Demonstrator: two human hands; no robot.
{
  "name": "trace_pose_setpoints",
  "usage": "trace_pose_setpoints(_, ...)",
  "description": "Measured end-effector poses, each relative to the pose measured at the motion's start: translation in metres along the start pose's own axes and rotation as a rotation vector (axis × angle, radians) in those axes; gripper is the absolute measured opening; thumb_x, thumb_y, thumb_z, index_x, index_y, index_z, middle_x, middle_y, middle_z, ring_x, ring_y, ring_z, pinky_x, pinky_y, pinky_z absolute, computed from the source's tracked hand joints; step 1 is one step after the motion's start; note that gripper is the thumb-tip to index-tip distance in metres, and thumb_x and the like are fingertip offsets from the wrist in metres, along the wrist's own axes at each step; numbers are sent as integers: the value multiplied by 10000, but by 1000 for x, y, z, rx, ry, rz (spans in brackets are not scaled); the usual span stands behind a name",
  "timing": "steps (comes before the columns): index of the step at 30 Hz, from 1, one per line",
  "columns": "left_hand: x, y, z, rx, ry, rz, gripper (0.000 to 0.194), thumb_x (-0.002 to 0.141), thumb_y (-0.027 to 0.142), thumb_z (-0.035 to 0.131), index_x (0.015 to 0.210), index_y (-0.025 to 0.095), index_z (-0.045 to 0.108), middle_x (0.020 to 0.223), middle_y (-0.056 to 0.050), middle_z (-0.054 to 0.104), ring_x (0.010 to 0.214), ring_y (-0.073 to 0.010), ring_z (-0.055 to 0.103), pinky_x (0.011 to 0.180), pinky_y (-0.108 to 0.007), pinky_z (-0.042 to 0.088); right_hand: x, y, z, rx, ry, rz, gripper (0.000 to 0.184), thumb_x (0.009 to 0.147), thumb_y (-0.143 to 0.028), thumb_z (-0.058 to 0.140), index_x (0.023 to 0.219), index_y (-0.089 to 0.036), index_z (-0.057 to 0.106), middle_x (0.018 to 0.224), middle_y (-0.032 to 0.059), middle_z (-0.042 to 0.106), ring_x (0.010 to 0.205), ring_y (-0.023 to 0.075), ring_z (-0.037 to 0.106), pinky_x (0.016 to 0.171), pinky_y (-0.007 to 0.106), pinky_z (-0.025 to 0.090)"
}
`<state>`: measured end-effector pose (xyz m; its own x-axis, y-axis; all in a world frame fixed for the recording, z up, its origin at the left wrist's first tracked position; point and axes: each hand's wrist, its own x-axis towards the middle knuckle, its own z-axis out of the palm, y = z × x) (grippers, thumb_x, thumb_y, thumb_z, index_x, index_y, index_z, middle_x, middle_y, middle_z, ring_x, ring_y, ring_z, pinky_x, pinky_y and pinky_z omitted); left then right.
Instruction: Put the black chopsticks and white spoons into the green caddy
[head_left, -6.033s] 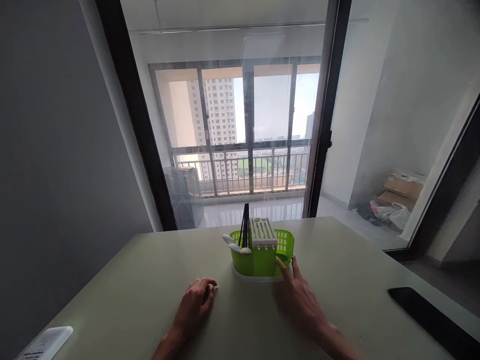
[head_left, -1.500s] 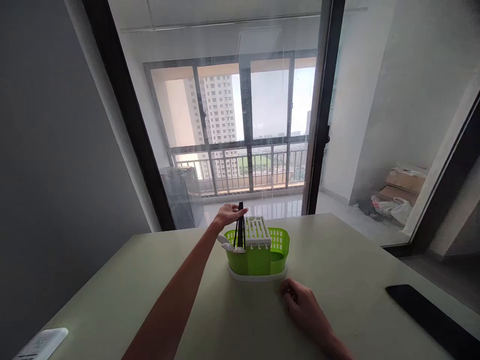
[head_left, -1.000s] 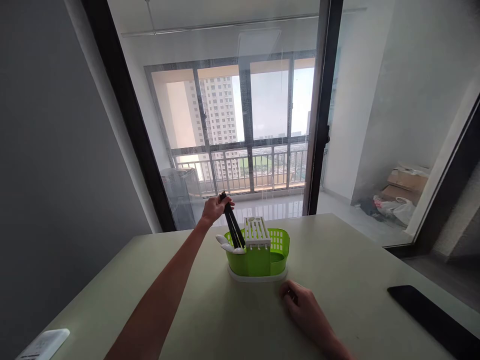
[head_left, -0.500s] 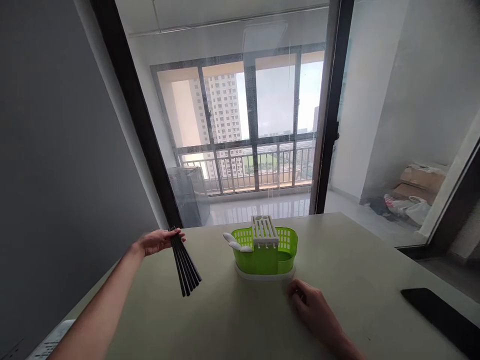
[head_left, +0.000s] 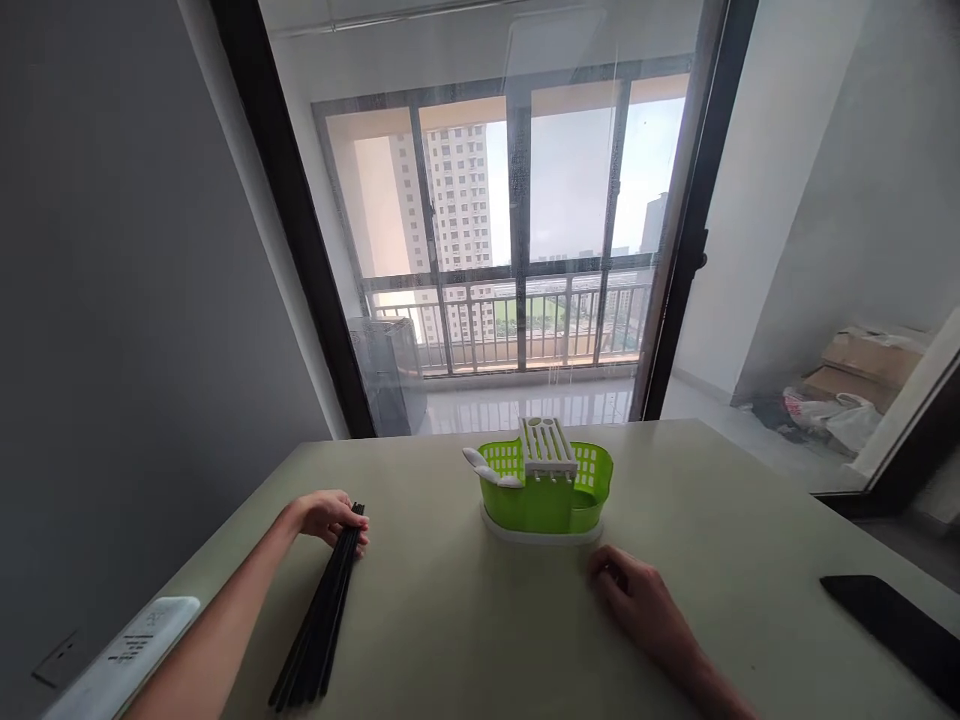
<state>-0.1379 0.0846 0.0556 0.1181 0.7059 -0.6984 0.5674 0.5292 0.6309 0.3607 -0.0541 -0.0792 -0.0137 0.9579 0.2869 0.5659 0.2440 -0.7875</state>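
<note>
A smooth, pale green tabletop (head_left: pixel 442 640) spreads under both hands. Nearest, the bundle of long, thin black chopsticks (head_left: pixel 315 630) could fan out or roll if the grip slackens, being pinched only at the far ends. They slant from the left hand (head_left: pixel 330 515), thumb against fingers there, toward the tabletop's near left; contact below is unclear. Well apart, the right hand (head_left: pixel 637 595) lies half curled, nothing visible in it, beside the bright green plastic basket (head_left: pixel 544 508) toward the far edge.
</note>
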Motion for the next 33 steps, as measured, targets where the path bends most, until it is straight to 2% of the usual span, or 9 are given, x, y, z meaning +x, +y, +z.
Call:
trace_pose_setpoints(6,7,3,1,100,-11,-37,553,334,507,970,631,163,654,882,-217,791,853,-381,774,779,-430,632,0,0,-1,-7,-3,10,196,841,-256,431,806,-220,620,738,-1,639,656,162,561,628,244,413)
trace_pose_setpoints(11,7,6,2,179,31,-55,547,378,535,951,634,182,622,844,-192,789,893,-374,768,785,-428,631,0,-1,-2,-2,-11,6,197,850,-260,424,798,-217,609,756,7,654,688,168,571,647,249,422)
trace_pose_setpoints(15,9,5,6,269,124,-86,500,444,506,915,619,185,574,748,-154,766,752,-324,766,661,-391,631,0,0,-2,-13,-11,2,205,852,-254,412,808,-217,609,746,0,644,677,165,566,649,250,417)
trace_pose_setpoints(19,14,5,8,389,264,-94,399,477,394,862,617,184,553,623,-86,696,585,-255,705,495,-319,579,0,-1,-2,-16,-23,5,209,863,-266,411,814,-218,609,727,-8,625,670,164,557,633,246,402)
trace_pose_setpoints(23,17,5,12,501,374,-97,364,453,351,824,618,198,537,534,-62,630,515,-266,656,430,-352,552,-1,-4,-3,1,-19,6,205,856,-267,416,799,-217,607,739,-6,636,672,163,562,642,251,405)
trace_pose_setpoints(26,12,6,18,571,427,-81,368,442,360,830,604,208,537,530,-75,630,546,-327,679,487,-439,571,-1,-6,-3,12,-9,15,204,846,-269,421,789,-217,610,725,-4,630,655,165,558,633,258,402)
trace_pose_setpoints(29,1,15,27,639,523,-20,395,425,355,863,580,210,530,573,-108,645,678,-432,709,615,-554,576,0,-7,-3,23,-10,10,207,846,-267,412,793,-221,606,727,-1,628,664,172,567,638,264,406)
trace_pose_setpoints(31,-7,26,35,676,611,72,403,426,353,881,625,201,565,698,-150,687,878,-505,697,743,-601,556,0,-7,-3,22,-15,1,204,852,-271,411,793,-224,600,727,1,631,667,175,570,638,264,406)
trace_pose_setpoints(33,-14,42,47,700,694,214,421,511,418,866,779,188,637,938,-198,717,1113,-525,620,893,-605,511,-1,-7,-3,13,-15,-5,197,852,-268,416,793,-225,599,725,-1,634,658,173,565,632,261,402)
